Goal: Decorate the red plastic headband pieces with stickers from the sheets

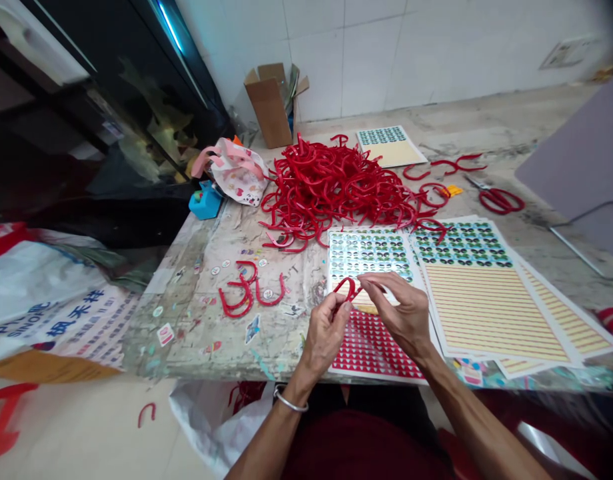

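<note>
Low over a sticker sheet (371,347) at the table's front edge, my left hand (327,333) pinches a curved red strip (345,287). Close on its right, my right hand (399,310) has its thumb and fingertips together at the strip's other side; whether a small sticker is between them is too small to tell. Behind both hands lies a large heap of red curved strips (331,180). Several loose red strips (270,291) rest on the table to the left. More sticker sheets (496,307) overlap on the right.
Red-handled scissors (500,199) lie at the right, near a grey panel (581,153). A blue tape dispenser (205,201), a patterned bag (239,175) and a cardboard box (270,110) stand at the back left. A white sack (211,420) hangs below the front edge.
</note>
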`<state>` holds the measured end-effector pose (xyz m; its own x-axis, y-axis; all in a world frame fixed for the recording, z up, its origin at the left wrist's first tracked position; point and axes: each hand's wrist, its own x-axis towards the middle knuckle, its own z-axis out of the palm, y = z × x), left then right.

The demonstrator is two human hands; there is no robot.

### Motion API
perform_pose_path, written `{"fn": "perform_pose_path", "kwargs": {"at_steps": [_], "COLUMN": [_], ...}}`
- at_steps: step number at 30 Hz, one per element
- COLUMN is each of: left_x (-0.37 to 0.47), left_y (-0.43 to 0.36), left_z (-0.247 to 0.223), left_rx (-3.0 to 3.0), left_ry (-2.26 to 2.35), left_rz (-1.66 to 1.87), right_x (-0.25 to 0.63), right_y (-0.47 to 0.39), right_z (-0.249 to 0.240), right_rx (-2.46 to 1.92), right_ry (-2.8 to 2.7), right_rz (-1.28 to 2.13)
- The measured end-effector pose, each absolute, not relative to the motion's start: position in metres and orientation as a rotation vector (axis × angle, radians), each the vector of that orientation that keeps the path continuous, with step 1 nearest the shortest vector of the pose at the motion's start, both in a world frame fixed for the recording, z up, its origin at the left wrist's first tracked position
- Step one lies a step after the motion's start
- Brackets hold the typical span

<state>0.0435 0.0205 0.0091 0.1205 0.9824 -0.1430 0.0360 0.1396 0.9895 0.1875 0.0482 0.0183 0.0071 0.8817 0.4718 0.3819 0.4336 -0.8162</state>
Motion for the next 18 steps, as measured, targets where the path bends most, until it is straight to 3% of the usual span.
{"fn": "perform_pose_path", "kwargs": {"at_steps": [13,18], "left_x": [0.037,0.036], "left_y": [0.014,0.012], "left_z": [0.001,-0.001], "left_rx": [1.099,1.086], "left_ry": [1.145,1.145], "left_rz": [1.046,1.024], "right_x": [0.181,0.184], "right_y": [0.052,0.050], "right_z": [-0.001,0.003], "right_rx": [-1.136,-1.105], "right_ry": [-1.265,-1.400], "right_rz": [1.189,1.022]}}
